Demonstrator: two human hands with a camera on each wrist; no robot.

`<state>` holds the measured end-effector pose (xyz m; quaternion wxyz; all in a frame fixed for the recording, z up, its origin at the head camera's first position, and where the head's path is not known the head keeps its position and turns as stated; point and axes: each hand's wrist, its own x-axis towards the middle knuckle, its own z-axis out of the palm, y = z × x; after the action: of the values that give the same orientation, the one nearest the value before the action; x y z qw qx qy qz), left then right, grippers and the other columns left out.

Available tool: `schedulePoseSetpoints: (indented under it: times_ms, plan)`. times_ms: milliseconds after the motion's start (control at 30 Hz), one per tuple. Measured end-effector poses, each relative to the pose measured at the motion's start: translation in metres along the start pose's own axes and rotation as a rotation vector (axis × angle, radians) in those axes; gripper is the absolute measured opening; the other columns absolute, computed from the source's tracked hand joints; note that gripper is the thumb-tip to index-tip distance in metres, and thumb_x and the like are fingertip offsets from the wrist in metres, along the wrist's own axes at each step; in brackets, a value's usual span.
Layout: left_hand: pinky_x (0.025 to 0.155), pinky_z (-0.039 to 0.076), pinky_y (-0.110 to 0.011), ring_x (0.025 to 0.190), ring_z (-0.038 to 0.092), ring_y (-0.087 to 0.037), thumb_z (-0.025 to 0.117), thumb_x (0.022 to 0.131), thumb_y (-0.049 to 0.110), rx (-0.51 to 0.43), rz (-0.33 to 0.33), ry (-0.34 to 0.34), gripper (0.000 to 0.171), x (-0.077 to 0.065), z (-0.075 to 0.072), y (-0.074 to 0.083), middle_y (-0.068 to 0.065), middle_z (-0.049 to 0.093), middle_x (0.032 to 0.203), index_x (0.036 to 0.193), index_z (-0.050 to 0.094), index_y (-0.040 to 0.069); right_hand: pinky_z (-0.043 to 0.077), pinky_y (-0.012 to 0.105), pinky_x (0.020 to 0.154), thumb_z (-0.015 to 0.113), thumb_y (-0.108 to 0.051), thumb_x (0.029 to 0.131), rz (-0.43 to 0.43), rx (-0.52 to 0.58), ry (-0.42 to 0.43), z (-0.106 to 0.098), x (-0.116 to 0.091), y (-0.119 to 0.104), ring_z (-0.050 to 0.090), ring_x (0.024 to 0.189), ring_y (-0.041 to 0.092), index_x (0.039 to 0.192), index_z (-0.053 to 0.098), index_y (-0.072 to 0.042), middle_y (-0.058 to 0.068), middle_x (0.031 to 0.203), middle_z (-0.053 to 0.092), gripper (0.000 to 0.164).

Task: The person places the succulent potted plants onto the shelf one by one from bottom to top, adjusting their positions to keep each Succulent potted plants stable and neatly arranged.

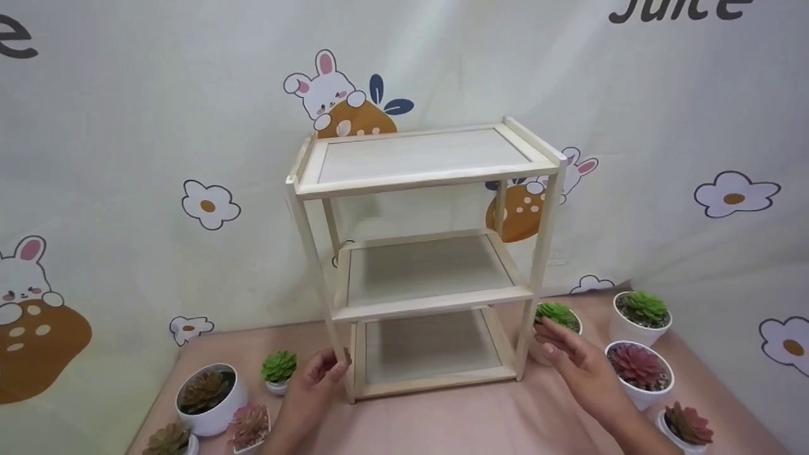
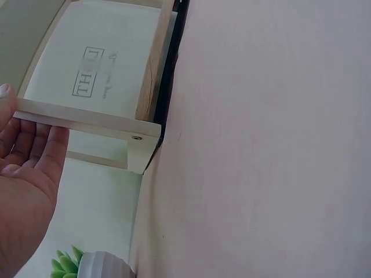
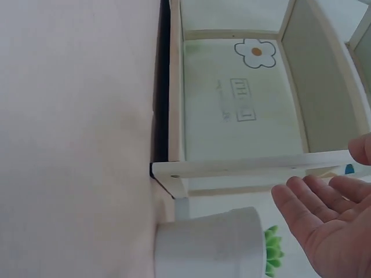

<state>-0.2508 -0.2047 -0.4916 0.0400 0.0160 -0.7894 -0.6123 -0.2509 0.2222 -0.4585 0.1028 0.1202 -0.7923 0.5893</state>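
Pale wooden shelf (image 1: pixel 436 268), 3 tiers, stands upright mid-table on a pinkish cloth (image 1: pixel 436 420), b/w the two hands. L hand (image 1: pixel 314 376) is at its front L leg, low down nr the btm tier: thumb on one side, fingers bent round the other, so it has a light pinch on the leg; L wrist view shows same, w/ a screw head (image 2: pixel 137 138) nr the leg's foot. R hand (image 1: pixel 584 366) is just beside the front R leg, fingers fairly straight & spread from the thumb, nothing in its grasp; R wrist view shows a gap b/w fingertips & leg. Potted plants both sides. On L: small green plant (image 1: pixel 278 366) next to L hand, then brownish plant (image 1: pixel 205 390) in white pot, pink plant (image 1: pixel 249 424), & another brownish one at pic's btm edge. On R: green plant (image 1: pixel 556 314) partly behind R hand, 2nd green plant (image 1: pixel 643 308) at back, dark red plant (image 1: pixel 638 363), reddish plant (image 1: pixel 689 423) up front. Bkgd: pale wall hanging (image 1: pixel 126 126) w/ bunnies & flowers.
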Motion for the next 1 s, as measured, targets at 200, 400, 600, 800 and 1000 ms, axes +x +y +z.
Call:
schedulePoseSetpoints:
  times_ms: [200, 400, 600, 800, 1000]
  plan:
    - [0.099, 0.048, -0.039, 0.121, 0.056, -0.025, 0.063, 0.092, 0.039, 0.013, 0.012, -0.002, 0.045, -0.001, -0.001, -0.003, -0.009, 0.064, 0.121, 0.126, 0.058, 0.010, 0.048, 0.015, 0.090, 0.057, -0.015, 0.097, -0.036, -0.055, 0.013, -0.018, -0.020, -0.016, 0.059, 0.116, 0.009, 0.138, 0.047, -0.002, 0.011, 0.130, 0.060, 0.044]
    - [0.098, 0.048, -0.037, 0.115, 0.058, -0.021, 0.063, 0.092, 0.033, 0.036, 0.044, 0.013, 0.039, 0.000, -0.001, -0.002, -0.006, 0.065, 0.116, 0.124, 0.059, 0.010, 0.049, 0.017, 0.092, 0.052, -0.001, 0.097, -0.156, -0.045, 0.035, -0.043, -0.037, -0.017, 0.059, 0.116, 0.010, 0.137, 0.046, 0.003, 0.003, 0.127, 0.062, 0.041]
    - [0.101, 0.046, -0.038, 0.117, 0.056, -0.020, 0.063, 0.092, 0.037, 0.028, 0.038, 0.008, 0.043, -0.002, 0.000, -0.001, -0.004, 0.063, 0.118, 0.127, 0.058, 0.012, 0.047, 0.016, 0.093, 0.043, 0.012, 0.096, -0.248, 0.125, 0.023, -0.068, -0.051, -0.007, 0.059, 0.116, 0.008, 0.136, 0.039, 0.013, 0.001, 0.128, 0.062, 0.041]
    - [0.101, 0.046, -0.038, 0.118, 0.056, -0.019, 0.064, 0.090, 0.041, 0.030, 0.030, 0.020, 0.044, -0.002, -0.001, -0.002, -0.003, 0.064, 0.117, 0.125, 0.059, 0.014, 0.045, 0.008, 0.089, 0.044, -0.006, 0.101, -0.111, -0.119, 0.083, -0.097, -0.061, -0.006, 0.056, 0.115, -0.004, 0.143, 0.034, 0.006, -0.003, 0.130, 0.060, 0.045]
    - [0.099, 0.048, -0.036, 0.118, 0.057, -0.021, 0.064, 0.090, 0.038, 0.015, 0.036, 0.018, 0.041, -0.001, 0.000, -0.002, -0.005, 0.064, 0.118, 0.123, 0.061, 0.013, 0.044, 0.002, 0.077, 0.047, -0.037, 0.100, 0.191, -0.381, 0.204, -0.121, -0.066, 0.004, 0.046, 0.105, -0.020, 0.149, 0.027, -0.004, 0.022, 0.142, 0.046, 0.063]
